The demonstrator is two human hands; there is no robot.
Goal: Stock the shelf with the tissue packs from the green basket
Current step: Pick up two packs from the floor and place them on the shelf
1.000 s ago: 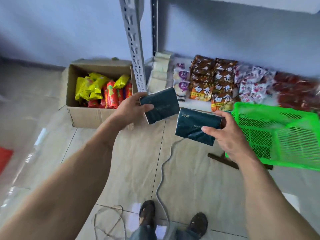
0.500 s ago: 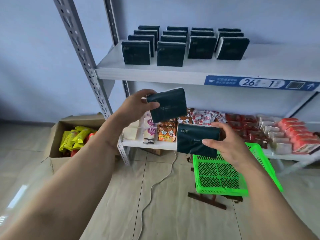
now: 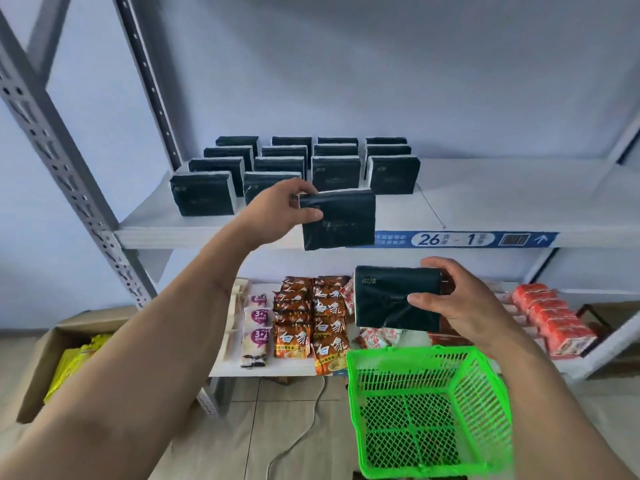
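A blue label strip [image 3: 450, 240] on the front edge of the upper shelf [image 3: 502, 199] reads "26" and "1" with an arrow; its smaller characters are too fine to read. On the lower shelf [image 3: 277, 367], orange snack packets [image 3: 294, 336] carry large white Chinese characters, and white packets [image 3: 257, 318] beside them show "3+2".

The left hand [image 3: 273, 216] reaches forward with the arm outstretched, its fingers and thumb pinching the left end of a dark tissue pack [image 3: 341, 220] held upright at the upper shelf's front edge, just in front of the rows of shelved packs [image 3: 391, 174]. The right hand [image 3: 460, 299] is lower, above the green basket [image 3: 426, 414], fingers curled round a second tissue pack [image 3: 391, 299].
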